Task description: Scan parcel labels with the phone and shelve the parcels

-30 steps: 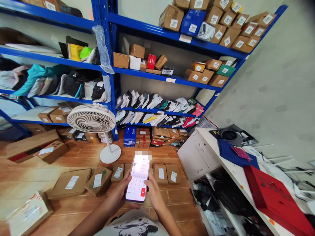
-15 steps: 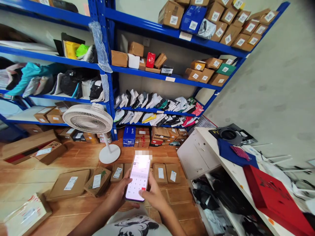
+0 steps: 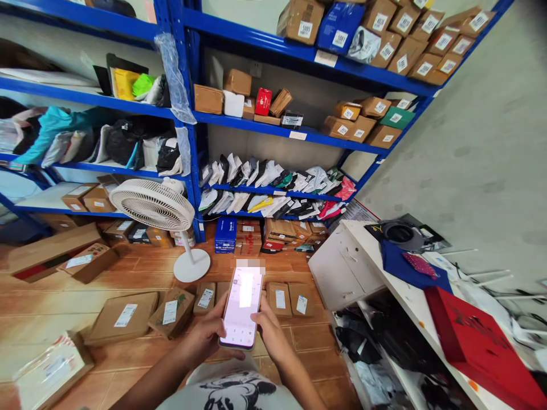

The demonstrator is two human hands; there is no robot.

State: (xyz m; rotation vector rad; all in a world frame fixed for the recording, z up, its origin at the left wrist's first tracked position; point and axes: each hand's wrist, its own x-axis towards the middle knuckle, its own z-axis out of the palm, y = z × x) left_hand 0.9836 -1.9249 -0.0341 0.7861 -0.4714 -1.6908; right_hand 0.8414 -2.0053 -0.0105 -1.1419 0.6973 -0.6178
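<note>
A lit smartphone (image 3: 240, 304) is held upright in front of my chest, its pale screen facing me and partly washed out by glare. My left hand (image 3: 210, 330) wraps round its left edge, the thumb at the lower left of the screen. On the other side, my right hand (image 3: 268, 327) grips the right edge, with its thumb by the screen's right border. Part of a number keypad shows low on the screen. Just beyond the phone, labelled cardboard boxes, among them a small box (image 3: 204, 298) and another box (image 3: 279, 300), lie on the floor.
A white pedestal fan (image 3: 191, 265) stands ahead on the wooden floor. Blue shelving (image 3: 256, 126) full of parcels rises behind it. At right is a white desk (image 3: 354, 250) bearing a red box (image 3: 482, 347). Flat cartons (image 3: 123, 316) lie at left.
My right thumb has moved up from the lower keypad to the screen's right edge, and my left thumb has dropped lower. The keypad sits lower on the screen. The view has shifted slightly.
</note>
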